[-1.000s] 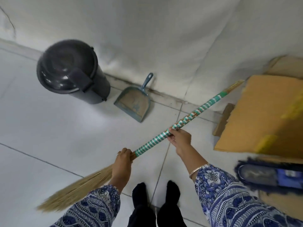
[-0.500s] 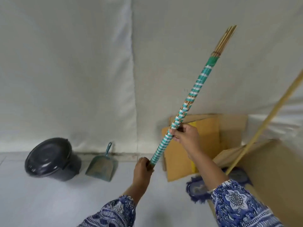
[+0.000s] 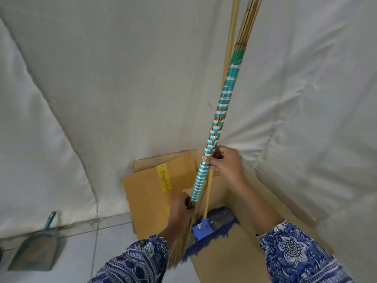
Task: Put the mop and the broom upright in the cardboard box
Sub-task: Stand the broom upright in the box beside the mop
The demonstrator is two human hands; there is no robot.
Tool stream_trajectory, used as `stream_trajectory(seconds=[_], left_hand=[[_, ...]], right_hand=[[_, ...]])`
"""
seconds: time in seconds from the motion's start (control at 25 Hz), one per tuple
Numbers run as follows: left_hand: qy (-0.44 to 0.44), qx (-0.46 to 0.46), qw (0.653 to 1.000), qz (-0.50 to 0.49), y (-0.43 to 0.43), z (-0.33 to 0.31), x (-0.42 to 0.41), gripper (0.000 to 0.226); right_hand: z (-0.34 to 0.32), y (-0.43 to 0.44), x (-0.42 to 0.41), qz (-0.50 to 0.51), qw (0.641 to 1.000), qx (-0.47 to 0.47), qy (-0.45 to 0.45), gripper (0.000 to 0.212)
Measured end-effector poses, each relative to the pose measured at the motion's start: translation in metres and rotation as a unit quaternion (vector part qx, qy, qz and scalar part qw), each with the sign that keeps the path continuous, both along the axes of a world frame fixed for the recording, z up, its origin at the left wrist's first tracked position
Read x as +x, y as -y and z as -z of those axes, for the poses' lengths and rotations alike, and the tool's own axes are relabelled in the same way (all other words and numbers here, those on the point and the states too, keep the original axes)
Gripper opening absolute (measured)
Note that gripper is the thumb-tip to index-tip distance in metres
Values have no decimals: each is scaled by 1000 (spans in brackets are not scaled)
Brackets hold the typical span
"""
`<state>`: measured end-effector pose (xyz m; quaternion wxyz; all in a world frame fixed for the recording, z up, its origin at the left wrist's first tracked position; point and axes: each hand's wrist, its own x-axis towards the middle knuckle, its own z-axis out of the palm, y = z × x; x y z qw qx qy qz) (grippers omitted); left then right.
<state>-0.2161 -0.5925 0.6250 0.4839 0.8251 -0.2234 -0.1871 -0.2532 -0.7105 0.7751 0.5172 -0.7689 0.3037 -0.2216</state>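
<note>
The broom (image 3: 223, 103) has a handle wrapped in teal and white bands and stands nearly upright over the open cardboard box (image 3: 234, 260). My right hand (image 3: 225, 161) grips the handle midway. My left hand (image 3: 180, 207) grips it lower, where the straw bristles begin; the bristles hang down past my left sleeve. The mop (image 3: 214, 223) stands in the box, its blue head on the bottom and its thin wooden pole (image 3: 231, 33) rising just behind the broom handle.
A teal dustpan (image 3: 36, 248) leans at the base of the white cloth-covered wall at lower left. The box's flaps (image 3: 151, 190) spread open toward the wall. White tiled floor (image 3: 85, 258) lies left of the box.
The broom has swung from slanting to nearly upright and shifted right, over the box and beside the mop pole. Both hands kept their grip. The dark bin has left the view.
</note>
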Motion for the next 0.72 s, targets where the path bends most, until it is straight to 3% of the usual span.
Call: stream_trajectory(seconds=[0.2,0.44,0.72], left_hand=[[-46,-13,998,34,125,28,-18,35],[-103,42,993,43,275,90,-22,21],[-168,76,983,-9,405,200,-26,27]], right_hand=[[21,117,-23,26,998,-39,-36,23],[79,260,-22,54,996,-18,-66,16],[207,408,5,-18,993,-2,-120,19]])
